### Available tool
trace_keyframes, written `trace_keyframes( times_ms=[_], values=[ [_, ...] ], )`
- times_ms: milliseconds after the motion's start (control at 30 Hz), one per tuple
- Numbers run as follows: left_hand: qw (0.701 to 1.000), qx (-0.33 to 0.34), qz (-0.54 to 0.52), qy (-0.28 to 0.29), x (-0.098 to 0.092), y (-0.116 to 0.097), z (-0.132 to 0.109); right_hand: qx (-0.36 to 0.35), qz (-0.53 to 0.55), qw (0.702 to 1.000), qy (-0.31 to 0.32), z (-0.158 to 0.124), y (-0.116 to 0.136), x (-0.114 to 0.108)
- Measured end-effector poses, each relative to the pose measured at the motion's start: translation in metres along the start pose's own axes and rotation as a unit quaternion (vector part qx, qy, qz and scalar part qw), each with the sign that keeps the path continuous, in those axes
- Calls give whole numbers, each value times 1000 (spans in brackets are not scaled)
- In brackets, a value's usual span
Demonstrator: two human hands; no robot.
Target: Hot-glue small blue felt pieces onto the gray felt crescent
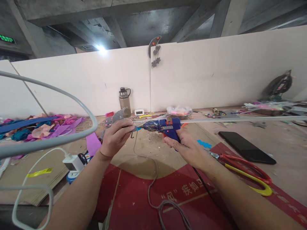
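My right hand (pixel 184 142) is wrapped round the handle of a blue hot glue gun (pixel 168 126), its nozzle pointing left. A long clear glue stick (pixel 227 120) runs out of the gun's back to the right. My left hand (pixel 118 135) is closed in a pinch on a grey felt piece (pixel 114 118) with small pink dots, much of it hidden behind the fingers. At the fingertips shows a small bit of blue (pixel 137 128), right by the nozzle; whether they touch I cannot tell.
Red-and-yellow scissors (pixel 247 166) and a black phone (pixel 247 147) lie on the right. Felt scraps (pixel 48 127) are heaped left, near a white charger (pixel 73 163). A bottle (pixel 124 102) stands at the back. A grey cord (pixel 153 185) crosses the cardboard; a pale tube (pixel 79 105) arcs in front left.
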State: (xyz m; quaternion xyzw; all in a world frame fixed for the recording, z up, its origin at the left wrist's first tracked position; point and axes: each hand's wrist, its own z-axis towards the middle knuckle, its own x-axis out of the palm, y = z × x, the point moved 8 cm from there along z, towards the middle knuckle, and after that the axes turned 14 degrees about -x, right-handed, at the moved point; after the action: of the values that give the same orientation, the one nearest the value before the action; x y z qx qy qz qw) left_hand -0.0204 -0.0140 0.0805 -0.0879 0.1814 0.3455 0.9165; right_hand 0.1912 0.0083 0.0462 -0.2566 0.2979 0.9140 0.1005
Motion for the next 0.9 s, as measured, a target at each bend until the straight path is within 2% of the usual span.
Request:
trace_keyframes(
  times_ms=[300, 667, 900],
  values=[
    [1000, -4, 3, -7, -2, 0, 1, -21, -15, 999, 19, -1, 5, 2],
    [1000, -4, 11, -8, -1, -3, 2, -25, -9, 1000, 10, -1, 5, 2],
    [999, -28, -11, -16, -3, 2, 2, -4, 21, 1000, 12, -1, 5, 3]
  ],
)
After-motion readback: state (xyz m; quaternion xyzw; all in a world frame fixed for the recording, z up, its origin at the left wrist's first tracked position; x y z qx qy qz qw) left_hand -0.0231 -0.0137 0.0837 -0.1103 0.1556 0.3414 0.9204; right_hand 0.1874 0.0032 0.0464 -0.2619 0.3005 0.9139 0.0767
